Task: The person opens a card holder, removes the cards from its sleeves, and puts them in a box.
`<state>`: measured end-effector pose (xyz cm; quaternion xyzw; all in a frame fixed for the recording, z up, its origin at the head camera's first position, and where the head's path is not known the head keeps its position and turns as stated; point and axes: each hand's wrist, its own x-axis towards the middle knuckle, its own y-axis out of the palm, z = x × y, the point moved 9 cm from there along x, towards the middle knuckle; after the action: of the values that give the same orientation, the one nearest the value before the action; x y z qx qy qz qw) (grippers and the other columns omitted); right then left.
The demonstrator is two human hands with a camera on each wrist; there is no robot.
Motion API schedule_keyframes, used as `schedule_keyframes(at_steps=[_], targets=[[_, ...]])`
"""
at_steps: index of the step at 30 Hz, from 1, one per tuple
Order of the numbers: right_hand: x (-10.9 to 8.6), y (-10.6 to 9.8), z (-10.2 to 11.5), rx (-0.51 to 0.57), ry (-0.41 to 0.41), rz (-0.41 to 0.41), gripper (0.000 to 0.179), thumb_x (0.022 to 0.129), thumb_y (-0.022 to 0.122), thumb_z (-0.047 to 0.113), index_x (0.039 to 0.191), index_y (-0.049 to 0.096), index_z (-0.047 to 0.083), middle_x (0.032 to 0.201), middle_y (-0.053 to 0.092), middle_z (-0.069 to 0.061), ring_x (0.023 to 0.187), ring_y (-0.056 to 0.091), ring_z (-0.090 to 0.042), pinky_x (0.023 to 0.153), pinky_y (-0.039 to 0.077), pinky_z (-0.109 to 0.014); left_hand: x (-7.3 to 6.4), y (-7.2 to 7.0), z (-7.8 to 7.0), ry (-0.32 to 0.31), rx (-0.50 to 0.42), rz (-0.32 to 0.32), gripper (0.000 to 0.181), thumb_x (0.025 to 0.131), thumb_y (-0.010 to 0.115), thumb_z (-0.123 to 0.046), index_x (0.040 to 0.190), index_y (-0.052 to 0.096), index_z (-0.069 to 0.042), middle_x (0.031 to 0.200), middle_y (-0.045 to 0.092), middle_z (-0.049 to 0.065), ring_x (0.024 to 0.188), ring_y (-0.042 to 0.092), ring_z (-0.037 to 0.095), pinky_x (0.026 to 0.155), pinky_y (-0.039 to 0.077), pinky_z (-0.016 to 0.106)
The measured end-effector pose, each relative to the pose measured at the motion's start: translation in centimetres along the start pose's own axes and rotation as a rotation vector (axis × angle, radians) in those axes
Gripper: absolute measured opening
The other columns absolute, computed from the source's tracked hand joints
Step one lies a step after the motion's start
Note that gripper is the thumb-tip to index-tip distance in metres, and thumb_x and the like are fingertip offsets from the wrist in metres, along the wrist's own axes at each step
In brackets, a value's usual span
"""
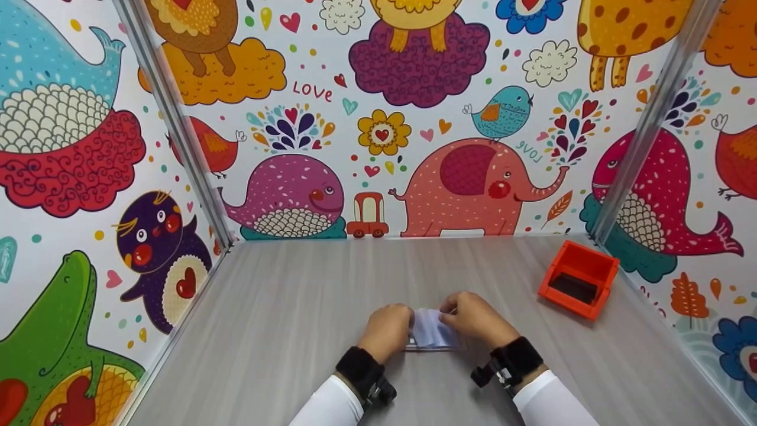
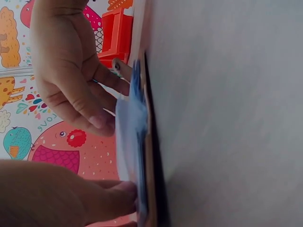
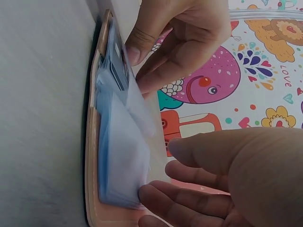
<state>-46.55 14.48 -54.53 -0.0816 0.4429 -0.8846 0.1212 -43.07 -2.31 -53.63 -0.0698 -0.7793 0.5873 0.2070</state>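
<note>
A card holder (image 3: 94,184) with a pinkish-tan cover lies spread on the table, its clear bluish plastic sleeves (image 1: 436,328) fanned up. My left hand (image 1: 387,331) pinches the left part of it, thumb against a sleeve with a dark card (image 3: 118,59) inside. In the right wrist view, my left hand (image 3: 182,42) has its fingers behind that sleeve. My right hand (image 1: 476,319) is at the other end, fingers loosely bent. Its fingertips meet the edge of the sleeves in the right wrist view, with thumb (image 3: 189,149) and fingers apart.
An orange-red bin (image 1: 579,281) with a dark inside bottom stands at the right on the grey wood-grain table (image 1: 295,296). Walls printed with cartoon animals enclose the table at the back and sides, with metal posts (image 1: 177,124) in the corners.
</note>
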Motion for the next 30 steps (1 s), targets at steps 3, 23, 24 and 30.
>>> schedule_keyframes(at_steps=[3,23,24,30], targets=[[-0.1,0.0,0.1,0.012,-0.001,0.004,0.006,0.099,0.086,0.016,0.102,0.086,0.01,0.103,0.083,-0.005,0.095,0.077,-0.02,0.091,0.067,-0.049,0.0,-0.2,-0.1,0.005,-0.003,-0.024,0.018,0.081,0.084,0.0,0.078,0.076,-0.015,0.081,0.079,0.001,0.075,0.074,0.025,0.067,0.057,0.039],[-0.6,1.1,4.2,0.028,-0.221,0.027,0.035,0.083,0.1,0.019,0.106,0.083,-0.001,0.098,0.082,-0.013,0.086,0.075,-0.021,0.075,0.063,-0.037,0.1,-0.8,-0.4,0.06,-0.009,-0.087,0.014,0.08,0.087,-0.004,0.08,0.085,-0.018,0.08,0.081,-0.003,0.071,0.073,0.019,0.066,0.056,0.035],[-0.6,1.2,4.3,0.023,-0.224,0.029,0.035,0.081,0.1,0.018,0.105,0.083,-0.001,0.098,0.082,-0.012,0.086,0.075,-0.021,0.075,0.062,-0.036,0.1,-0.8,-0.3,0.057,-0.01,-0.084,0.015,0.08,0.086,-0.003,0.08,0.085,-0.018,0.08,0.081,-0.003,0.071,0.073,0.019,0.067,0.056,0.034],[-0.6,1.3,4.2,0.009,-0.21,0.047,0.027,0.079,0.095,0.006,0.102,0.082,0.0,0.096,0.081,-0.01,0.085,0.076,-0.022,0.073,0.062,-0.034,0.3,-0.3,-0.1,0.067,-0.05,-0.076,0.017,0.075,0.084,0.002,0.08,0.083,-0.014,0.078,0.08,0.0,0.068,0.07,0.02,0.065,0.055,0.035]])
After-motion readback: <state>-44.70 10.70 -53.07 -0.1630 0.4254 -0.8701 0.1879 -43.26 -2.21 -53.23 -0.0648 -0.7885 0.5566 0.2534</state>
